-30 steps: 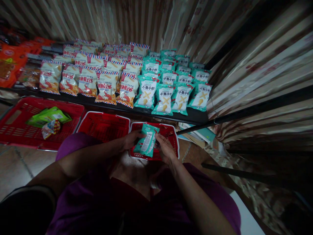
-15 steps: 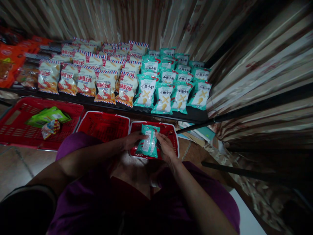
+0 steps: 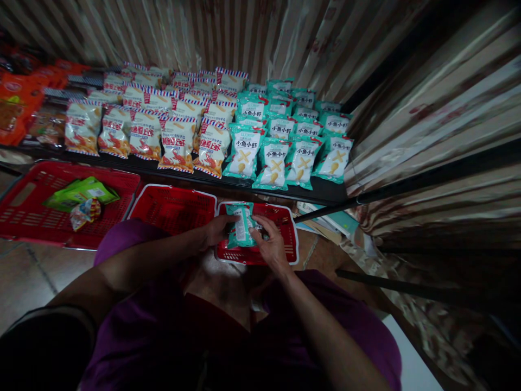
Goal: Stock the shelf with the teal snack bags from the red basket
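Observation:
Between my two hands is a teal snack bag [image 3: 241, 227], its printed back facing up, above the right-hand red basket [image 3: 291, 239]. My left hand [image 3: 217, 231] grips the bag's left edge, the thumb lying on top. My right hand [image 3: 269, 241] holds the right edge with its fingers curled over that side. Beyond them, rows of matching teal snack bags [image 3: 273, 163] stand on the black shelf [image 3: 325, 194]. White-and-orange snack bags [image 3: 176, 144] with striped tops are lined up left of these.
A second red basket [image 3: 175, 190] stands left of the first. In the far-left red basket [image 3: 122, 179] lie green packets [image 3: 81, 193] and a small colourful packet [image 3: 85, 213]. Orange bags [image 3: 16, 106] fill the shelf's left end. A black pole [image 3: 407, 182] slants in from the right, before a striped curtain [image 3: 244, 32].
The teal bag has moved slightly up and left and is turned a little in my hands. My right hand has shifted left, its fingers now further over the bag's edge.

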`<state>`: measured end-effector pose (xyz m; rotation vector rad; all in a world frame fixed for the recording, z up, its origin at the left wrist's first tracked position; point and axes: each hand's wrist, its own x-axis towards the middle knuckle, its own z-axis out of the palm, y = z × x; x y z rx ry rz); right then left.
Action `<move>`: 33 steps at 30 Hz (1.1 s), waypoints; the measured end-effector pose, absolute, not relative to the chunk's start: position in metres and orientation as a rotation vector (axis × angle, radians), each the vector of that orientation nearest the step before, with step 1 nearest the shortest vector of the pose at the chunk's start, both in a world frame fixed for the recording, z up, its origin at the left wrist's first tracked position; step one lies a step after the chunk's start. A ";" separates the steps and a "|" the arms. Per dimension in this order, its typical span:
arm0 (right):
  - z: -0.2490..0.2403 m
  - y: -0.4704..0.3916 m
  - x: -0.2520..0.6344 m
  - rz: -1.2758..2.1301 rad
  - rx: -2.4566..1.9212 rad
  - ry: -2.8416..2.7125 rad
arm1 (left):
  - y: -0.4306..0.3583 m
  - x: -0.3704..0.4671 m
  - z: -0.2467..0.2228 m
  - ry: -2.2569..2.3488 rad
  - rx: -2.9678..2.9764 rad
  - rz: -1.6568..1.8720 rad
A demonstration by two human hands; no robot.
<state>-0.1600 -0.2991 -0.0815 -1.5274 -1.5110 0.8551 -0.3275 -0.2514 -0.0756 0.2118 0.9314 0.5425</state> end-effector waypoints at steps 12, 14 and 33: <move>-0.092 -0.298 -0.154 0.744 -1.627 -1.799 | -0.256 -0.330 -0.082 0.927 0.349 0.605; -0.093 -0.298 -0.154 0.780 -1.628 -1.781 | -0.256 -0.330 -0.082 0.929 0.350 0.611; -0.084 -0.294 -0.152 1.537 -1.606 -1.149 | -0.256 -0.335 -0.077 1.005 0.446 0.665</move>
